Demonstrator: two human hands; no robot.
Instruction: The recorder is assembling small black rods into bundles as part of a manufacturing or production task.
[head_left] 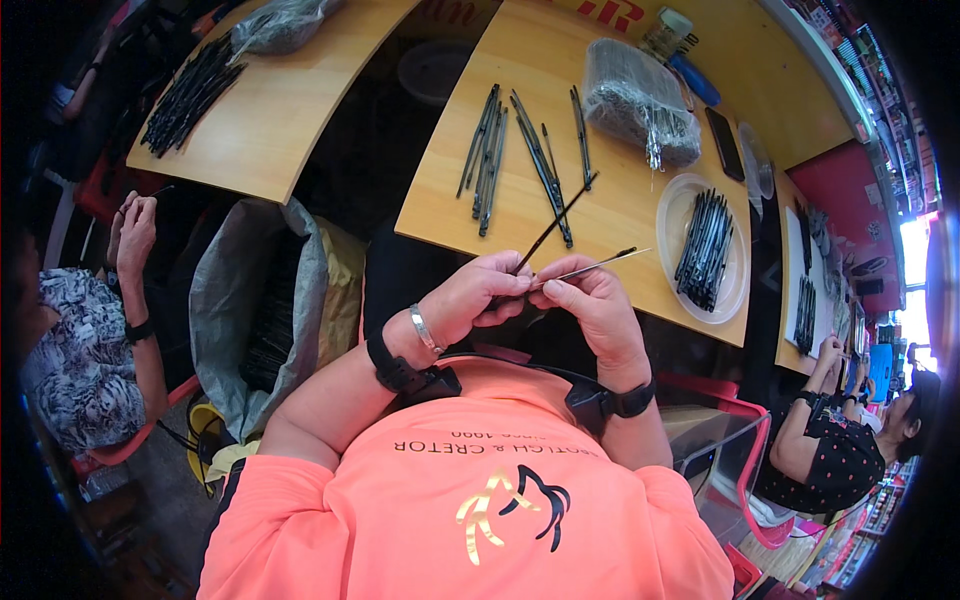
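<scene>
My left hand [482, 290] is closed around a slim black stick [553, 227] that slants up to the right over the table's front edge. Close beside it, my right hand [592, 305] pinches a thin, pale metal rod [618, 257] with a dark piece along it. The fingertips of both hands meet or nearly meet; the lower ends of both pieces are hidden by fingers. Several similar black sticks [484, 160] lie in loose groups on the wooden table beyond my hands. A round clear plastic tray [739, 290] on the right holds a heap of shorter black sticks [705, 250].
A clear plastic bag of thin metal pieces [640, 100], a phone [724, 143] and a jar [667, 32] stand farther back. An open sack [222, 285] of black sticks is at my left. Co-workers sit at both sides, near another table [290, 90] on the left.
</scene>
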